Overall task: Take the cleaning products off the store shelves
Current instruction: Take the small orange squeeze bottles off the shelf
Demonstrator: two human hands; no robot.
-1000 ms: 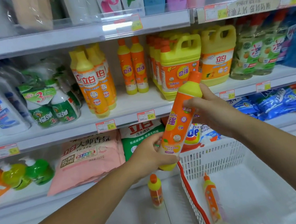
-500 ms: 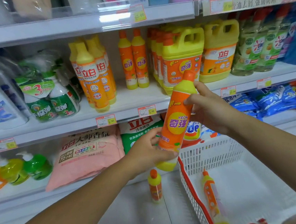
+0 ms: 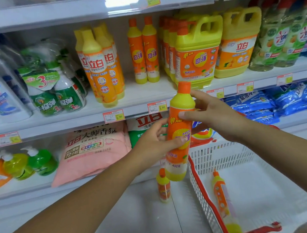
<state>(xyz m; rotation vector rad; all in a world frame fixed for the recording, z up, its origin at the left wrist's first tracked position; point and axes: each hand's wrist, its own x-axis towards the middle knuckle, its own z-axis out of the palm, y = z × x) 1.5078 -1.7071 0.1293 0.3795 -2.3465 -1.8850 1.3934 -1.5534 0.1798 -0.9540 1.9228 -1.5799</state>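
Observation:
I hold an orange and yellow dish-soap bottle (image 3: 179, 125) nearly upright in front of the middle shelf. My left hand (image 3: 155, 144) grips its lower middle, thumb across the label. My right hand (image 3: 212, 114) holds the upper part, thumb on the front, fingers behind. Two matching bottles (image 3: 143, 51) stand on the middle shelf (image 3: 143, 93). A white basket (image 3: 268, 189) with a red rim sits at lower right, one such bottle (image 3: 222, 201) lying in it. A small orange bottle (image 3: 163, 186) stands on the floor beside the basket.
The middle shelf also carries tall yellow bottles (image 3: 99, 69), big yellow jugs (image 3: 197, 55), green spray packs (image 3: 56, 88) and clear green bottles (image 3: 280, 36). On the lower shelf lie a pink bag (image 3: 94, 148), blue packets (image 3: 271, 103) and green pump bottles (image 3: 31, 162).
The held bottle has swung from tilted to nearly upright and turned so its label faces me. My left hand slid up from the base to the lower middle.

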